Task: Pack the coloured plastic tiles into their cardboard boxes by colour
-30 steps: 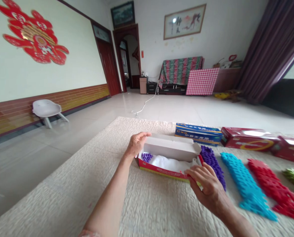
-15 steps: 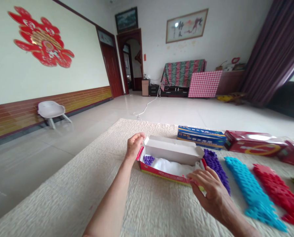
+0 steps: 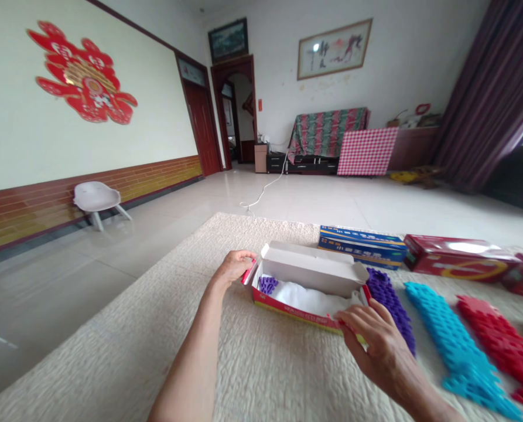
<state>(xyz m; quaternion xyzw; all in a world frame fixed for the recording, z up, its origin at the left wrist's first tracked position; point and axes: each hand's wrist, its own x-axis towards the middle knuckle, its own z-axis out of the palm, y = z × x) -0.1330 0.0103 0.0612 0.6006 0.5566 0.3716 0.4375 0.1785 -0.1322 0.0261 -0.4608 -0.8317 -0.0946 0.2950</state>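
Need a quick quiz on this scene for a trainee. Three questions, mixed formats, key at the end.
1. Multiple choice: where are the fingers of the left hand?
A) On the turquoise strip
B) At the left end flap of the open box
C) On the purple strip

2. True or false: the purple strip lies between the open box and the turquoise strip.

3. Fill in the missing word: the soft-looking bundle inside the open box is ____ in colour.

Key: 1. B; 2. true; 3. white.
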